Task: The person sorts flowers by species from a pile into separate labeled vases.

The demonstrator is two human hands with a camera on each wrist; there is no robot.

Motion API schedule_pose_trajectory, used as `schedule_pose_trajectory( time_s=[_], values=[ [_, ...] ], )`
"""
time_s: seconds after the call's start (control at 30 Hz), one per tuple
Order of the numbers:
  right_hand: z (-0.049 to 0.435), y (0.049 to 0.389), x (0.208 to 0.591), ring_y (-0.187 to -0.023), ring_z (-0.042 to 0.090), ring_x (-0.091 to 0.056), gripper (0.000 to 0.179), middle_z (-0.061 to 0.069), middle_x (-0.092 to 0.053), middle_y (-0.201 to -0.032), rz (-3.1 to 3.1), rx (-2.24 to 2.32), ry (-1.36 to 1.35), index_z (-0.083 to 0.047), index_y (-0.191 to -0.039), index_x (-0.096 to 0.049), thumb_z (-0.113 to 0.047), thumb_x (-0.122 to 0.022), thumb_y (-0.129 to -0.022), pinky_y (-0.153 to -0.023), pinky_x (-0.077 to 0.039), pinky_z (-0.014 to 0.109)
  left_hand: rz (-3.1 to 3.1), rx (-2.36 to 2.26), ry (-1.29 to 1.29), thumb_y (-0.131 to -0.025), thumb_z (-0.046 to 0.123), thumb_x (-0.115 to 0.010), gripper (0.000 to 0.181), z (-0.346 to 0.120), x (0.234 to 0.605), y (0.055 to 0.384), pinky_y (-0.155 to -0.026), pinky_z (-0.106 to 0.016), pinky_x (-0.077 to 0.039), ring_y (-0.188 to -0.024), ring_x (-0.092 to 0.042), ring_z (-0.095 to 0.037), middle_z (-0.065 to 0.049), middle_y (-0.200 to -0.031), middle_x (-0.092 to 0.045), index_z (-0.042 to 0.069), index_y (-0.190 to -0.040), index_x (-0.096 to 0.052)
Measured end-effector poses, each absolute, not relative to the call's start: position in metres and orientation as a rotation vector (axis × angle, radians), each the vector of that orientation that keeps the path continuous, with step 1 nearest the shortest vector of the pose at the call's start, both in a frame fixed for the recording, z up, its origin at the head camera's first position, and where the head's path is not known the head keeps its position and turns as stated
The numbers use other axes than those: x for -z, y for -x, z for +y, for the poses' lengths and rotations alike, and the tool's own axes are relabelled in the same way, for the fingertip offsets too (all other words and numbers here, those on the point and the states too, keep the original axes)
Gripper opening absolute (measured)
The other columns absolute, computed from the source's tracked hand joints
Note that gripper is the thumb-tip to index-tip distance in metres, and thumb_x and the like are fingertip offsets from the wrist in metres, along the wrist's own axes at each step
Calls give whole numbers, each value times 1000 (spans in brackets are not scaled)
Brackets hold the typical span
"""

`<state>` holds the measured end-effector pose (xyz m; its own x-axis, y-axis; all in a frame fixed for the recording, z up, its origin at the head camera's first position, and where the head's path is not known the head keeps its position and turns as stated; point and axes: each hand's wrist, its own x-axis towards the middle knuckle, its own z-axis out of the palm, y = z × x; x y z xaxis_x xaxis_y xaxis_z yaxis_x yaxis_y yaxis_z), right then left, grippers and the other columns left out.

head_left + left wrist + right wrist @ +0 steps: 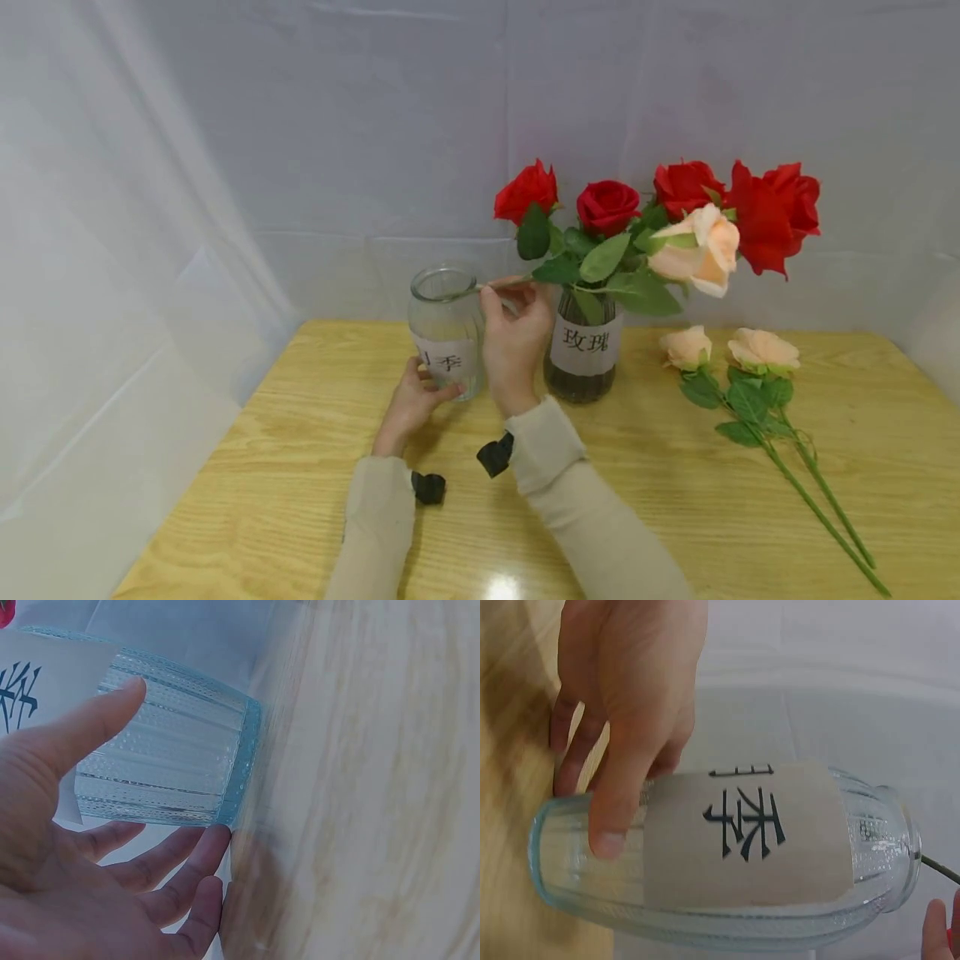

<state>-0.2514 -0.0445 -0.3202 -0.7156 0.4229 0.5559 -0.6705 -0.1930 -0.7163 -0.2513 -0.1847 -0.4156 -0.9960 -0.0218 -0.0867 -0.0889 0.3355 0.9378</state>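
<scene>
A clear ribbed glass vase [442,325] with a white label stands upright on the table. My left hand [417,400] holds its lower part, thumb on the front and fingers at the side; the left wrist view shows this hand [97,847] close against the glass [172,742]. Between thumb and fingers, my right hand [517,342] pinches the stem of a peach rose [701,250]. The rose lies nearly level, bloom to the right, its stem end at the vase's mouth. In the right wrist view, the stem [939,868] shows by the rim.
Right of the clear vase stands a darker labelled vase [583,354] holding several red roses [607,207], partly hidden by the peach rose's leaves. Two more peach roses [763,350] lie on the wooden table [285,500] at the right. A white sheet hangs behind.
</scene>
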Motion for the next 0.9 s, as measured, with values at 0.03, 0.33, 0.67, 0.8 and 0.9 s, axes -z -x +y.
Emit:
schedule_pose_trajectory(
  time_s=[0.03, 0.33, 0.67, 0.8, 0.9],
  values=[
    [-44, 253, 319, -88, 21, -64, 19, 10, -61, -92, -1389, -1946, -313, 4, -103, -54, 12, -66, -90, -78, -58, 34, 2518, -1777, 105, -91, 13, -75, 79, -185, 416, 251, -101, -57, -45, -127, -49, -48, -34, -144, -42, -6, -151, -27],
    [-38, 264, 310, -91, 27, -60, 13, 13, -59, -93, -1631, -1860, -397, -1, -103, -52, 6, -59, -95, -81, -51, 36, 2513, -1788, 110, -91, 13, -75, 79, -185, 416, 252, -103, -57, -44, -128, -49, -48, -33, -146, -41, -4, -152, -26],
    [-35, 276, 297, -94, 32, -59, 5, 14, -60, -92, -2111, -1577, -485, 0, -99, -54, 1, -58, -98, -84, -48, 42, 2516, -1794, 93, -92, 14, -74, 77, -185, 416, 250, -101, -57, -45, -126, -50, -48, -34, -145, -42, -5, -151, -27],
    [-36, 281, 292, -90, 33, -57, 5, 15, -63, -91, -2288, -1391, -456, 1, -99, -60, 1, -61, -94, -79, -45, 44, 2520, -1786, 90, -92, 16, -74, 77, -185, 415, 250, -100, -57, -45, -126, -49, -48, -33, -144, -42, -4, -151, -28],
    [-35, 284, 289, -91, 33, -58, 10, 16, -65, -95, -2368, -1255, -468, 3, -101, -67, -1, -63, -92, -82, -46, 44, 2517, -1787, 96, -92, 15, -74, 77, -185, 416, 251, -100, -56, -45, -126, -49, -48, -33, -144, -42, -4, -151, -28]
  ],
)
